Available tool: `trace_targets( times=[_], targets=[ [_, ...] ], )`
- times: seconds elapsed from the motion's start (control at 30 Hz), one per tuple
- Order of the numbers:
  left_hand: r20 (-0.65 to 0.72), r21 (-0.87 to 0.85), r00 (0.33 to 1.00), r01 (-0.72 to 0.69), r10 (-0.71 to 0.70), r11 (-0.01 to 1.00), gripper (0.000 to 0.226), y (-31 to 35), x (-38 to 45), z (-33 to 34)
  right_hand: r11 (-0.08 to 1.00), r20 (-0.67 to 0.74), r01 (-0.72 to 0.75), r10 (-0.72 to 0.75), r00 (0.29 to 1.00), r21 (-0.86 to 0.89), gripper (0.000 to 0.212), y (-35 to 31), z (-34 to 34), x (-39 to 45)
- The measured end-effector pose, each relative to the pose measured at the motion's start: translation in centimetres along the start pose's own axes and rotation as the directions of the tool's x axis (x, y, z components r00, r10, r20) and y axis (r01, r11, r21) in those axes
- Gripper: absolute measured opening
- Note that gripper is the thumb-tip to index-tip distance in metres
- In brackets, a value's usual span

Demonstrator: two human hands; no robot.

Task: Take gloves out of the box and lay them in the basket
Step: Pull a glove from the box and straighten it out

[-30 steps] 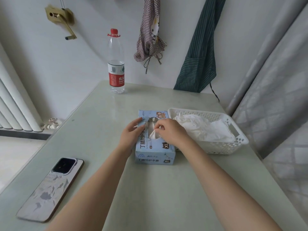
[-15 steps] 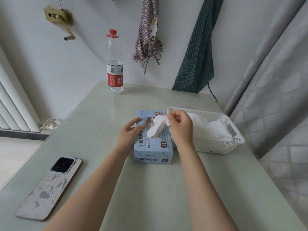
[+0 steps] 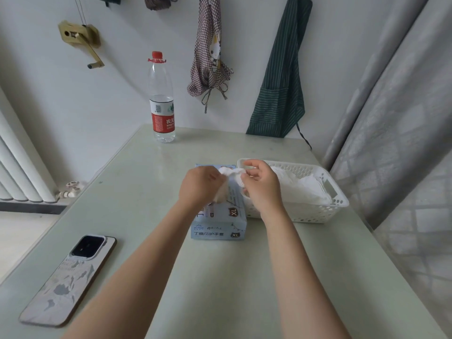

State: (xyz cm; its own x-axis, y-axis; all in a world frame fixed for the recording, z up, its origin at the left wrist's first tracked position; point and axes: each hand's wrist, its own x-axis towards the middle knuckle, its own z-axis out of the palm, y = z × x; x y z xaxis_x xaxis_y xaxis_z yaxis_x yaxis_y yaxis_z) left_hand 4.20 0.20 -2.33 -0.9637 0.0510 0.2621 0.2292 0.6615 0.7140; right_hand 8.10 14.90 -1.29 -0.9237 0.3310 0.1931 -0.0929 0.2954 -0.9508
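Glove [image 3: 233,176], white and crumpled, pinched from both ends above box [image 3: 220,222]: left hand [image 3: 199,185] gripping one end with curled fingers, right hand [image 3: 260,185] pinching the other between thumb and fingertips. Held clear of the box top, just beside the near-left corner of basket [image 3: 318,214], not yet inside. Pale blue box flat on table [image 3: 220,289], marked XL on the front, touching or nearly touching the basket's left wall; cannot tell which. White perforated basket holding a heap of more white gloves [image 3: 305,189]. Phone [image 3: 69,280] face down near the table's left edge, well apart from the box. Bottle [image 3: 162,99] with red cap upright at the far edge. Two aprons hung on the wall behind, checked [image 3: 210,57] and green striped [image 3: 281,77].
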Motion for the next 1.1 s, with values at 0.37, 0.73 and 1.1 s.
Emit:
trace_targets(
  times=[0.37,0.73,1.1],
  targets=[
    [0.051,-0.747,0.992,0.116,-0.117,0.654,0.015,4.0,1.4,-4.5,0.991,0.076,-0.05,0.041,0.996,0.124,0.022,-0.1,0.0,-0.8],
    [-0.073,-0.211,0.972,0.204,-0.224,0.956,0.018,0.2,2.4,-2.8,0.987,0.104,-0.088,0.102,0.989,-0.134,0.011,-0.6,0.4,0.6],
    [-0.052,0.131,0.996,-0.068,0.075,0.989,0.018,-1.1,1.8,-3.0,0.853,0.24,0.171,-0.055,0.969,-0.493,0.011,-1.2,-0.1,1.1]
  ],
)
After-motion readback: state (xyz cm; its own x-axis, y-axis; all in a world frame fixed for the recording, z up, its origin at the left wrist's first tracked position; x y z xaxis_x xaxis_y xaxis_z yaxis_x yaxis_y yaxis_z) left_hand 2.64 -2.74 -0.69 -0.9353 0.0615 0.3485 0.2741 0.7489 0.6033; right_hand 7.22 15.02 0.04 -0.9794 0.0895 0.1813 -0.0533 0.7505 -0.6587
